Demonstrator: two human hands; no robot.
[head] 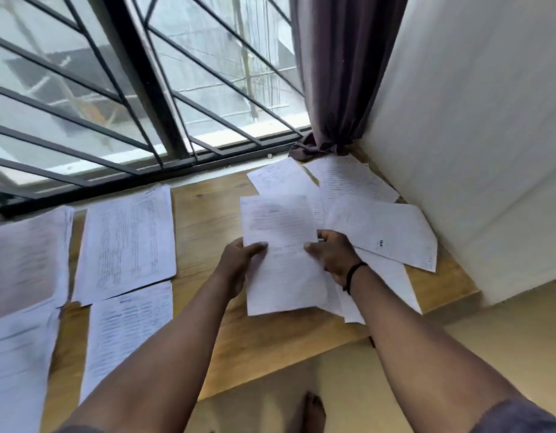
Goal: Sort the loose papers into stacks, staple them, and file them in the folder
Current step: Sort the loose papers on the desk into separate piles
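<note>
A printed white sheet (281, 254) is held up over the wooden table (208, 220). My left hand (239, 264) pinches its left edge with the thumb on top. My right hand (334, 256), a black band on the wrist, pinches the right edge. Under and behind the sheet lies a loose, fanned pile of papers (380, 232) at the table's right end. On the left lie sorted stacks: one at the back middle (126, 239), one in front of it (126, 332), and two more at the far left (23, 257) (17, 370). No stapler or folder shows.
A barred window (129, 89) runs along the table's far edge. A grey curtain (339, 73) hangs into the back right corner, against a white wall (473, 151). The table's front edge drops to a tan floor, where a bare foot (311, 410) stands.
</note>
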